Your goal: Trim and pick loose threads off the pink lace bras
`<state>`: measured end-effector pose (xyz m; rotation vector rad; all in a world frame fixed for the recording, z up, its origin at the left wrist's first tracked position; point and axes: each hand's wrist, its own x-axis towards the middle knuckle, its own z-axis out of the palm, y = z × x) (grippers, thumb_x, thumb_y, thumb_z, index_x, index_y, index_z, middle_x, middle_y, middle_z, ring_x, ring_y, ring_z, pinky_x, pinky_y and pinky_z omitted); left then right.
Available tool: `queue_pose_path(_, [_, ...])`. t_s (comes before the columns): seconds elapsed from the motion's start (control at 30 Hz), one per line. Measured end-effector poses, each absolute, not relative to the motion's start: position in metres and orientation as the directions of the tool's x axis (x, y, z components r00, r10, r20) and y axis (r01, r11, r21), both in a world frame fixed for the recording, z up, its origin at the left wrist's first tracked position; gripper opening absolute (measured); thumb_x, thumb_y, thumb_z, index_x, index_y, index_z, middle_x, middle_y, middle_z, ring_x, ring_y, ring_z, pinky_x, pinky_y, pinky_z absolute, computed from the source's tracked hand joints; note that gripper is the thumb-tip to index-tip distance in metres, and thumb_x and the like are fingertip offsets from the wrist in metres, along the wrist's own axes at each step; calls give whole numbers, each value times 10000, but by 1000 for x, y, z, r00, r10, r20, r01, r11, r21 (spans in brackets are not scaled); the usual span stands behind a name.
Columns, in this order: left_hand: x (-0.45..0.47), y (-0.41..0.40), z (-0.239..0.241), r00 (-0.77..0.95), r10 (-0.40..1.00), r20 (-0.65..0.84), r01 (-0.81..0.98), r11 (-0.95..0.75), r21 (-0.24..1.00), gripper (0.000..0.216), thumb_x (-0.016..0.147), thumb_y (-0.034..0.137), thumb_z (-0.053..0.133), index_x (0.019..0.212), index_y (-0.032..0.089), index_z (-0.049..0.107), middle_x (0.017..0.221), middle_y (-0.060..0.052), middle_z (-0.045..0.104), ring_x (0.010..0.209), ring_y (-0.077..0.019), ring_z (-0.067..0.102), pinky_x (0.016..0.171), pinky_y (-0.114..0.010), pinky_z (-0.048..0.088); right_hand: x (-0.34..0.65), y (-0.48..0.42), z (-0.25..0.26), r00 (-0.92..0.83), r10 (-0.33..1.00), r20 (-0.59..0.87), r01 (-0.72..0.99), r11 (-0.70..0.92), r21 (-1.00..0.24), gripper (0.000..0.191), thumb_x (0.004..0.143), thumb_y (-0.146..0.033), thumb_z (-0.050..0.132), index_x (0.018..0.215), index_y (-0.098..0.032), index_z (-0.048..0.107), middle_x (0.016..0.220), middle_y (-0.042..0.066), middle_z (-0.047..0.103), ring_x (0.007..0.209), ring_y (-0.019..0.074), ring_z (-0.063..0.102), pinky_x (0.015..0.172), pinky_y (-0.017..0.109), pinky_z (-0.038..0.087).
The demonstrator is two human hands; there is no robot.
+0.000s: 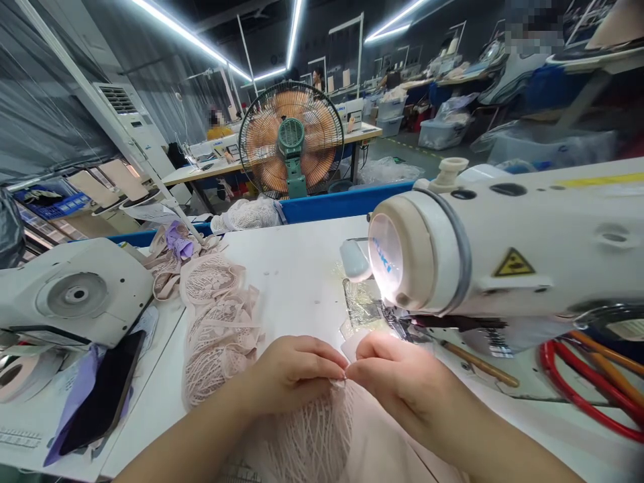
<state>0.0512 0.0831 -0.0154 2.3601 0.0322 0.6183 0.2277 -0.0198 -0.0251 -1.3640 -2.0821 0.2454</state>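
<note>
Both hands meet at the edge of a pale pink lace garment (319, 429) in front of the sewing machine. My left hand (292, 372) pinches that edge between thumb and fingers. Close beside it, fingertips nearly touching, my right hand (397, 369) is closed on the same edge. The garment hangs toward me, lace on the left and smooth fabric on the right. Behind my right hand is the lit head of the sewing machine (417, 255); its needle is hidden. A pile of similar lace garments (216, 329), apparently bras, lies left of my left hand.
A second machine (75, 292) and a dark phone (103, 392) are at the left. Red-handled scissors (578, 382) and a wooden-handled tool (480, 363) lie at the right. A large fan (292, 137) stands beyond the blue table edge (347, 200).
</note>
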Motion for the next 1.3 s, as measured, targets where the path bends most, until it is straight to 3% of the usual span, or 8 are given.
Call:
queue_pose_path(0.47, [50,84,-16,898,158,410,-127,-800,587,187,794,86,496,924,149,615,919,-121,679,830,-153,644,727,-220,519,226,-20,-25,-270,866,421,780,453,-431,316,840,-94,328,702,-144,608,617,15,413,531,110,374,459,213,237])
queue_pose_path(0.83, [45,84,-11,951,98,292,-77,-841,535,209,831,116,449,990,157,579,1005,-111,665,898,-153,631,768,-235,509,225,-22,-21,-284,841,461,807,469,-359,328,831,-77,320,719,-148,620,594,17,405,510,117,372,454,218,250])
queue_pose_path(1.3, [45,82,-8,970,130,207,-11,-824,566,184,833,129,420,890,155,593,944,-86,681,835,-140,632,741,-227,502,223,-20,-23,-294,837,461,808,476,-348,335,833,-71,309,696,-136,607,603,16,409,528,115,378,457,213,255])
